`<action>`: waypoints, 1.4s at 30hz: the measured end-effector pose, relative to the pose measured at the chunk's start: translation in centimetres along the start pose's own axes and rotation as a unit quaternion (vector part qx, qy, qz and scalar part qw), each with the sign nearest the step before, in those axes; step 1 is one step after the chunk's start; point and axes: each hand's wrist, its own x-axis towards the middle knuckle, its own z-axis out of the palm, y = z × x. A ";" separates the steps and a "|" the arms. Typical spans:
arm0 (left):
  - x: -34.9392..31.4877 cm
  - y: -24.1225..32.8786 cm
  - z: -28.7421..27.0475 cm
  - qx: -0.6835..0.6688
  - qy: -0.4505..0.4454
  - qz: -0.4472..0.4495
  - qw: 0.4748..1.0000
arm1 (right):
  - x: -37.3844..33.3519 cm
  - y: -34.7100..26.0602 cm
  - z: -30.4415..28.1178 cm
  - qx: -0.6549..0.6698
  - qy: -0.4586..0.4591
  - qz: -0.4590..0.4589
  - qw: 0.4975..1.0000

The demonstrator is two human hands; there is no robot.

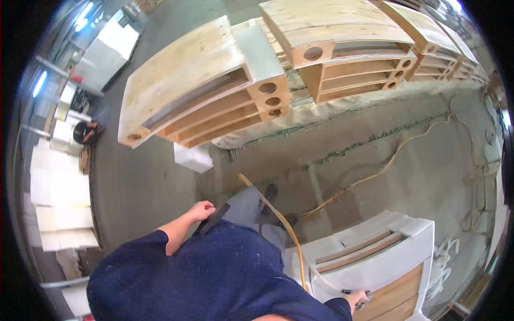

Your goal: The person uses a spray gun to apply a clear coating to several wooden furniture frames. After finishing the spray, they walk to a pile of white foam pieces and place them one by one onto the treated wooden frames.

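At the lower right, my right hand (357, 300) is closed round a small metal spray gun (362, 303), partly hidden by the fingers. A thin pale hose (324, 280) runs up to it. Beneath that hand is a wooden cabinet (377, 267), white over most of its surface, with bare wood on one face and slots in its top. My left hand (201, 210) hangs at my side with curled fingers, beside a dark strip at my trousers; I see nothing in it. A yellow hose (289, 227) passes in front of my body.
Unpainted wooden cabinets with shelves and round holes (206, 91) (342, 45) stand in a row ahead. A white block (193, 157) sits under the nearest. Yellow hose (385, 168) snakes over the floor. White boxes (61, 182) and a crouching person (85, 132) are far left.
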 end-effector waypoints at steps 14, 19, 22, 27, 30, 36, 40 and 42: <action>2.8 -8.5 -2.5 -0.055 -0.046 -0.016 0.997 | -10.6 -1.6 0.8 -0.220 0.042 -0.427 0.876; 3.1 -20.5 -6.7 -0.060 -0.017 -0.022 0.998 | -36.2 -7.5 -8.5 0.119 0.151 -0.281 0.940; 7.7 -30.1 -11.4 -0.061 -0.047 -0.003 0.997 | -48.9 -6.2 -8.6 0.185 0.192 -0.381 0.885; 10.6 -37.9 -21.8 0.039 -0.039 -0.021 0.998 | -70.9 -4.0 -0.7 0.144 0.049 -0.479 0.865; 13.4 -41.2 -26.5 0.052 -0.118 -0.025 0.991 | -79.8 -3.0 -0.8 0.157 -0.084 -0.437 0.882; 19.8 -33.0 -24.3 0.065 -0.126 0.009 0.990 | -81.7 1.8 -0.4 0.174 -0.085 -0.403 0.894; 25.1 -22.4 -20.1 0.044 -0.161 0.120 0.979 | -79.1 4.7 4.9 0.185 -0.119 -0.284 0.933; 26.2 -19.1 -19.9 0.015 -0.167 0.195 0.966 | -79.3 5.2 8.0 0.232 -0.149 -0.244 0.930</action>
